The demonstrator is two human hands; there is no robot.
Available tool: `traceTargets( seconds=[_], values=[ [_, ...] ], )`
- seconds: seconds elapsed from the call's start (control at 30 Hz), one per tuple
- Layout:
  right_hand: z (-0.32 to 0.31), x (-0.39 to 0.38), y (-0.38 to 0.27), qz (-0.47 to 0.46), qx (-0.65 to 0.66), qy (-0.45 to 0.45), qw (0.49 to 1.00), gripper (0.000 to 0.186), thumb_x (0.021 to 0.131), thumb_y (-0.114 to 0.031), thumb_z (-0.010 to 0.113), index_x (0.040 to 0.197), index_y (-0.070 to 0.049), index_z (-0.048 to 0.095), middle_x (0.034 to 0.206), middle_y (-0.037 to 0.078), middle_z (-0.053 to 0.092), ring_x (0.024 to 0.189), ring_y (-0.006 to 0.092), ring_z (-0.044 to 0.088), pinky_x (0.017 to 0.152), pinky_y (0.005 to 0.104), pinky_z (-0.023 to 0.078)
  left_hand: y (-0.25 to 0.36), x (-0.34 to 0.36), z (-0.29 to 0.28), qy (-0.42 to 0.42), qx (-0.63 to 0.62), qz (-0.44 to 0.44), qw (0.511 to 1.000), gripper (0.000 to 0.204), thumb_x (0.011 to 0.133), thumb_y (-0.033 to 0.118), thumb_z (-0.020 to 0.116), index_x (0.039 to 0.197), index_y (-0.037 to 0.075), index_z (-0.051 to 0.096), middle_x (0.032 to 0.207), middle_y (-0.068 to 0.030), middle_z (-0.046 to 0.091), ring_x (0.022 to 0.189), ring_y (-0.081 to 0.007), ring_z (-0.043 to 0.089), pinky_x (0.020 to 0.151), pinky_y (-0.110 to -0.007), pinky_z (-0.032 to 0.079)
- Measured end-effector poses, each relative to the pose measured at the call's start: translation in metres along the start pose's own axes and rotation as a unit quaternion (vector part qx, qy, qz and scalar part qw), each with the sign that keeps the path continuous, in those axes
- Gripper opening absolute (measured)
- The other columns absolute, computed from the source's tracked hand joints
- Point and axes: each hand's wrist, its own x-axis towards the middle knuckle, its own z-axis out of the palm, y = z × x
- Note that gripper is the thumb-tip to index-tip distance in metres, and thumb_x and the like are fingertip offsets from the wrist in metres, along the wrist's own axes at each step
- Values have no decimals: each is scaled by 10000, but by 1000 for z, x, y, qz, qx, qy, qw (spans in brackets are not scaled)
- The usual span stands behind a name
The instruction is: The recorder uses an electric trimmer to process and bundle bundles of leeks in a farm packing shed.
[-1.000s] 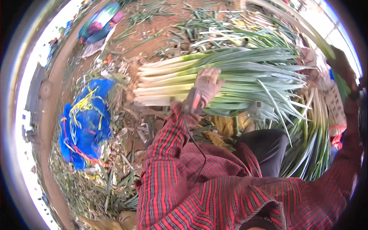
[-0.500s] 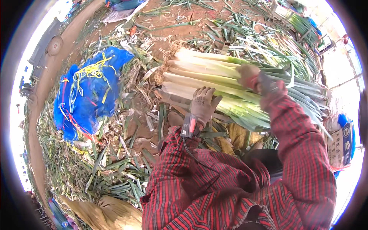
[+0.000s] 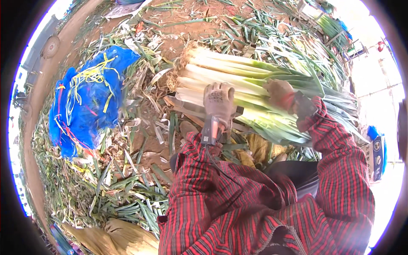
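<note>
Long white-and-green leeks (image 3: pixel 250 85) are lying aligned beneath both hands, roots still untrimmed beyond the left and no tie showing, the half-curled left hand (image 3: pixel 219 102) and loosely bent right hand (image 3: pixel 280 92) resting on stalks, any grip remaining unclear.

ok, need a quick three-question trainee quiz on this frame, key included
1. Which gloved hand is nearer the roots of the leeks?
2. True or false: the green leaves point toward the picture's left.
3. The blue bundle with yellow strings lies: A) right of the leeks; B) left of the leeks; C) on top of the leeks.

Key: 1. The left hand. 2. False; they point right. 3. B.
</note>
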Motion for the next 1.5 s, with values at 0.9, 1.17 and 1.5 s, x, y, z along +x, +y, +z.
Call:
traceTargets(
  seconds=[0.9, 1.17, 1.5],
  values=[
    [-5, 27, 69, -75, 6, 108, 991, 474, 945, -509, 629, 1135, -77, 679, 1019, 180, 719, 945, 388, 698, 835, 481, 559, -26, 8, 34, -24, 86, 95, 991, 347, 937, 350, 645, 1217, 149, 686, 1257, -141, 645, 1255, -323, 548, 1135, -499, 326],
    [6, 74, 36, 9, 33, 7, 999, 502, 985, -514, 568, 1195, -67, 656, 1035, 198, 729, 946, 386, 713, 836, 504, 562, -20, 12, 34, -44, 95, 79, 991, 399, 966, 391, 600, 1272, 147, 680, 1276, -146, 655, 1270, -319, 555, 1148, -516, 313],
    [-5, 68, 20, 130, 108, -112, 979, 365, 933, -397, 624, 973, -63, 766, 950, 149, 736, 746, 253, 702, 647, 426, 551, -52, 110, 86, -228, 86, 177, 954, 503, 1017, 306, 523, 1425, 11, 542, 1472, -218, 539, 1399, -372, 467, 1195, -455, 337]
  ],
)
